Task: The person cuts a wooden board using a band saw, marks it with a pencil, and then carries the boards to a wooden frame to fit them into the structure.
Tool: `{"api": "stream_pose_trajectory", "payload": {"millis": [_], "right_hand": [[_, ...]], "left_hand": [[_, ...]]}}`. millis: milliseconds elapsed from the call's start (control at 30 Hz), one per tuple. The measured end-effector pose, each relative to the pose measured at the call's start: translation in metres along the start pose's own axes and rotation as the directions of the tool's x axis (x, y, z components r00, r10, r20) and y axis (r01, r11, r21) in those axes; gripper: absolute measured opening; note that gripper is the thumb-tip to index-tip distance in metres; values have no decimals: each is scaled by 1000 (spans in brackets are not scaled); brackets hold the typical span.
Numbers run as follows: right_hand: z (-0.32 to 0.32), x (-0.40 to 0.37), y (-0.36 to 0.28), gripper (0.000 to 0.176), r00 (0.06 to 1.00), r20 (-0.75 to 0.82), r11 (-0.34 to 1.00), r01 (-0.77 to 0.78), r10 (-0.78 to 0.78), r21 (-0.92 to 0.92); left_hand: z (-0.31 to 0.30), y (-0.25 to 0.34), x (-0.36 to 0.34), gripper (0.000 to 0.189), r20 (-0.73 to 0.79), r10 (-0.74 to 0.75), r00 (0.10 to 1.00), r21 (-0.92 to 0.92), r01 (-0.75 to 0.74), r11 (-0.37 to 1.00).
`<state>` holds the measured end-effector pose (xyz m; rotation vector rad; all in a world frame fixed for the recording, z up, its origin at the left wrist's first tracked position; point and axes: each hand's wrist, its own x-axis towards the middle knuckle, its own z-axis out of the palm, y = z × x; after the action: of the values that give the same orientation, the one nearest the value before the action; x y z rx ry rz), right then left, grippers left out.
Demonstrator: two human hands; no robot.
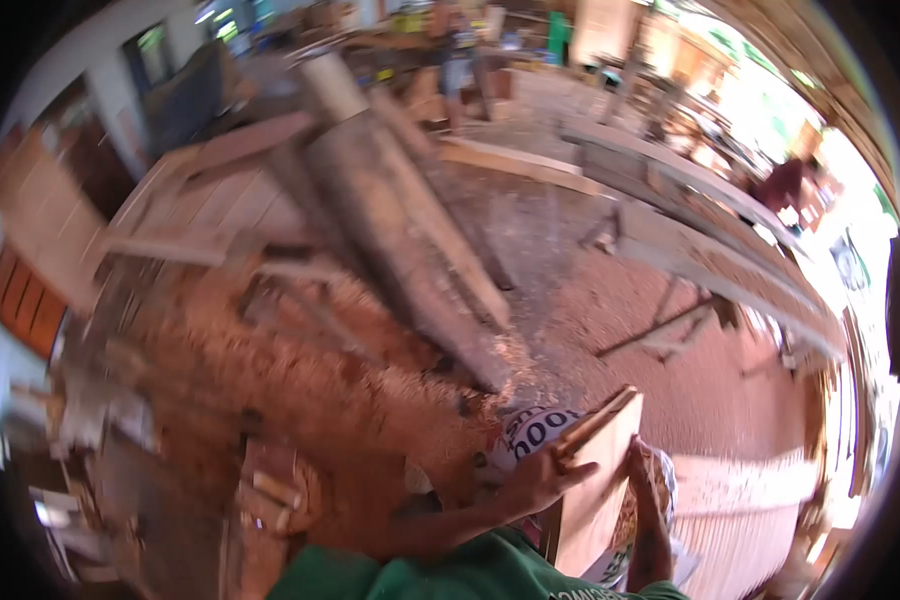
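A wooden board stands tilted in front of my green shirt, its far end pointing up and away. My left hand grips the left edge, its fingers lying over the face. At the opposite edge, my right hand is closed around the wood, with part of its fingers hidden behind it. A white sack with dark lettering shows just beyond the board, partly covered by it and by my left hand.
Reddish sawdust covers much of the floor. Ahead, a thick timber beam leans at a slant. Long plank benches stand to the right. A person in a dark red top is at the far right. Stacked slats lie nearby.
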<state>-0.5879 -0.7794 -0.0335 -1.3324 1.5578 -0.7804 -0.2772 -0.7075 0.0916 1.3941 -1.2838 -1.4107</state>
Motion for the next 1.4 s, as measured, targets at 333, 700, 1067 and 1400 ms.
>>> {"api": "stream_pose_trajectory", "payload": {"millis": [333, 700, 1067, 1400], "right_hand": [[95, 91, -20, 54, 948, 307, 989, -112, 78, 94], [250, 204, -12, 57, 696, 707, 988, 32, -128, 148], [181, 70, -118, 57, 711, 632, 921, -391, 309, -11], [115, -37, 11, 53, 891, 202, 914, -398, 406, -79]], "left_hand": [[-78, -18, -18, 57, -266, 63, 962, -175, -113, 978], [-158, -48, 26, 67, -429, -38, 903, -191, -50, 980], [-142, -32, 82, 54, -155, -37, 987, -317, -14, 948], [-65, -31, 145, 53, 650, -123, 750, -76, 225, 971]]}}
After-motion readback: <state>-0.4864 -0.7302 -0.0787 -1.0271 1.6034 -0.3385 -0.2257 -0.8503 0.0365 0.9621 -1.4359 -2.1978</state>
